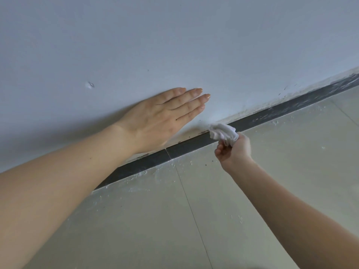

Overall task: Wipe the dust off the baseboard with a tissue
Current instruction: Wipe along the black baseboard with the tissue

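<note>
- Nearest the camera was the left forearm, bare, reaching in from the lower left corner and crossing over part of the baseboard.
- At its end the left hand lay flat with the palm against the pale wall, fingers straight and close together, holding nothing.
- From the lower right corner the right forearm reached up toward the foot of the wall.
- Its right hand was curled into a loose fist, fingers clamped on a crumpled white tissue.
- That tissue stuck out above the fist and pressed against the dark baseboard, right at its upper edge where it met the wall.
- Running as a dark grey strip from lower left to upper right, the baseboard sat between the wall and the floor, with a vertical joint just left of the tissue.
- To the right of the tissue, the strip looked streaked and speckled with pale dust, heaviest toward the far right end.
- White crumbs and powder lay scattered on the beige floor tiles close along the foot of the baseboard.
- A small chipped mark showed on the wall, well to the left of the flat hand.
- Both hands were apart, the left one higher on the wall and the right one lower at the baseboard.
</note>
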Action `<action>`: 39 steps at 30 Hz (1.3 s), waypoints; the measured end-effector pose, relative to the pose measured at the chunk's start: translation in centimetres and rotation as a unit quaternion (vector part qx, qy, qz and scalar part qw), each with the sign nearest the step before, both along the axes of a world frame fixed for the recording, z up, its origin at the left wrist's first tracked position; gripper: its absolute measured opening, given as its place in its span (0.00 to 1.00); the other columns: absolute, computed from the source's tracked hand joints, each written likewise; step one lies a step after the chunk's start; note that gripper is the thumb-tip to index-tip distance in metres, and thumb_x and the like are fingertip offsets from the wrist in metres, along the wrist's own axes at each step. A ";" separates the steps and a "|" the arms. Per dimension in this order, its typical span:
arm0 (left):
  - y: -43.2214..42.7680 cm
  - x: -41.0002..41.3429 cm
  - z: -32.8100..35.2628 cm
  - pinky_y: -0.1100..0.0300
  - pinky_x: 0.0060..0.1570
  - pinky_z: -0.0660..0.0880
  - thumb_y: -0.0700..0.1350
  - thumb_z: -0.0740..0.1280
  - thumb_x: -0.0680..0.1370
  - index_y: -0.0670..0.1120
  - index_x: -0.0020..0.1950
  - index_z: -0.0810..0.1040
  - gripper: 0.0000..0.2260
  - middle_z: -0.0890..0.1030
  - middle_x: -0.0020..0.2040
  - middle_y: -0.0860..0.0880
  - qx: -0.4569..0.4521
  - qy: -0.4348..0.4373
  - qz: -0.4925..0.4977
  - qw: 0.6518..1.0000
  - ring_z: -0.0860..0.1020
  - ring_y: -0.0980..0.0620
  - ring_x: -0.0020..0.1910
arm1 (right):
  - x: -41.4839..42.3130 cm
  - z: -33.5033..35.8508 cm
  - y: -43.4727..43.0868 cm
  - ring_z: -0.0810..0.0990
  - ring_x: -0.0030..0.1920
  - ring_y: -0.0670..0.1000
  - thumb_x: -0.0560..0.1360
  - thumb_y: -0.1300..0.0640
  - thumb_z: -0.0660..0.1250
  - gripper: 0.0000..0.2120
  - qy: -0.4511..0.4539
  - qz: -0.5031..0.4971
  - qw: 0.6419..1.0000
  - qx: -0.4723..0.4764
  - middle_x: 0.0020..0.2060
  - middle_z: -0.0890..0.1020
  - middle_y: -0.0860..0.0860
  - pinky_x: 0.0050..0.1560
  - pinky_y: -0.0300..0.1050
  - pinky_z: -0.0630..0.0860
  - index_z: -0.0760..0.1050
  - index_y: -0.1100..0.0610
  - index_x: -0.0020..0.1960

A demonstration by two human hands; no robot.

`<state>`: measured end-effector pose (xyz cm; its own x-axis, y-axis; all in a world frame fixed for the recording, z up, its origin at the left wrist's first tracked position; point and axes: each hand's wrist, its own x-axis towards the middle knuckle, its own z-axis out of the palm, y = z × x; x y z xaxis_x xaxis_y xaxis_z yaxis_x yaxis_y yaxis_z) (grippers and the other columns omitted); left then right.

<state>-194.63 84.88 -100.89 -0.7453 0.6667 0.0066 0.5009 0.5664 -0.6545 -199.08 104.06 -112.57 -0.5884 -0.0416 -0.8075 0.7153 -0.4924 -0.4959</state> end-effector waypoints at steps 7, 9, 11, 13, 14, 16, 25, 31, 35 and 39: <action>-1.0 0.2 -0.9 0.51 0.75 0.46 0.33 0.29 0.78 0.40 0.78 0.56 0.31 0.55 0.78 0.45 -0.082 0.041 -0.018 0.996 0.55 0.47 0.77 | 8.6 -3.7 -10.0 0.77 0.31 0.50 0.77 0.66 0.58 0.08 -0.051 0.329 0.943 0.026 0.34 0.77 0.55 0.30 0.39 0.77 0.70 0.58 0.40; -1.3 0.2 -1.2 0.52 0.75 0.46 0.33 0.29 0.78 0.40 0.78 0.57 0.31 0.56 0.78 0.45 -0.086 0.048 -0.026 0.995 0.56 0.47 0.77 | 8.0 -3.5 -11.9 0.78 0.35 0.50 0.77 0.67 0.58 0.09 -0.037 0.306 0.951 -0.001 0.38 0.76 0.55 0.36 0.40 0.79 0.69 0.58 0.40; -1.3 0.2 -1.1 0.52 0.74 0.45 0.35 0.31 0.79 0.40 0.78 0.56 0.30 0.56 0.78 0.44 -0.088 0.051 -0.022 0.995 0.56 0.47 0.77 | 7.0 -2.3 -11.8 0.77 0.34 0.50 0.77 0.70 0.56 0.11 -0.026 0.277 0.960 -0.005 0.37 0.76 0.56 0.35 0.39 0.78 0.70 0.60 0.39; -1.2 0.2 -1.4 0.52 0.74 0.43 0.39 0.36 0.79 0.40 0.78 0.55 0.27 0.54 0.78 0.44 -0.080 0.048 -0.018 0.995 0.54 0.47 0.77 | 5.6 -0.2 -9.3 0.79 0.30 0.50 0.75 0.73 0.54 0.12 -0.004 0.248 0.969 -0.013 0.34 0.79 0.58 0.32 0.38 0.77 0.75 0.66 0.40; -1.1 0.2 -1.6 0.51 0.74 0.44 0.40 0.39 0.79 0.41 0.78 0.55 0.27 0.54 0.78 0.44 -0.063 0.051 -0.017 0.997 0.54 0.47 0.77 | 4.6 0.7 -7.4 0.80 0.28 0.50 0.74 0.74 0.53 0.13 0.010 0.218 0.976 -0.019 0.33 0.80 0.59 0.29 0.38 0.76 0.76 0.69 0.42; -0.7 0.1 -1.9 0.51 0.74 0.47 0.41 0.44 0.78 0.41 0.77 0.59 0.27 0.57 0.78 0.43 -0.008 0.065 -0.012 0.998 0.57 0.46 0.77 | 1.8 2.9 -3.1 0.80 0.26 0.51 0.73 0.75 0.52 0.13 0.036 0.120 0.992 -0.014 0.32 0.80 0.60 0.26 0.36 0.76 0.75 0.72 0.44; 4.9 -3.0 -1.6 0.49 0.74 0.45 0.43 0.58 0.76 0.42 0.77 0.61 0.28 0.55 0.78 0.43 0.072 0.089 -0.001 0.993 0.54 0.46 0.77 | -6.3 4.9 9.5 0.79 0.37 0.55 0.73 0.69 0.61 0.09 0.073 0.162 0.955 0.237 0.41 0.78 0.59 0.36 0.44 0.80 0.72 0.66 0.54; 9.3 -5.3 -2.6 0.49 0.75 0.41 0.41 0.54 0.76 0.42 0.78 0.58 0.29 0.53 0.79 0.44 0.077 0.103 0.032 0.991 0.49 0.46 0.77 | -6.5 1.3 10.8 0.78 0.39 0.54 0.71 0.67 0.65 0.09 0.051 0.325 0.902 0.280 0.44 0.78 0.59 0.42 0.47 0.80 0.75 0.64 0.51; 10.7 -6.6 -4.2 0.50 0.75 0.38 0.39 0.52 0.75 0.42 0.79 0.51 0.31 0.48 0.79 0.44 0.062 0.120 0.086 0.987 0.45 0.45 0.78 | -6.6 -1.0 9.5 0.78 0.35 0.54 0.77 0.65 0.60 0.04 0.015 0.326 0.927 0.184 0.39 0.79 0.59 0.42 0.49 0.80 0.73 0.63 0.47; 11.4 -6.5 -5.4 0.51 0.76 0.41 0.38 0.50 0.76 0.43 0.79 0.55 0.29 0.50 0.79 0.45 0.079 0.129 0.121 0.981 0.48 0.47 0.78 | -8.0 -2.0 8.5 0.80 0.40 0.59 0.78 0.72 0.52 0.10 -0.003 0.190 0.982 -0.023 0.40 0.79 0.61 0.50 0.54 0.79 0.72 0.68 0.48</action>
<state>-201.10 96.29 -106.29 -0.8413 0.4457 0.3058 0.1680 0.7534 -0.6357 -207.04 112.52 -114.61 -0.5186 -0.2924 -0.8035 0.8544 -0.2116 -0.4745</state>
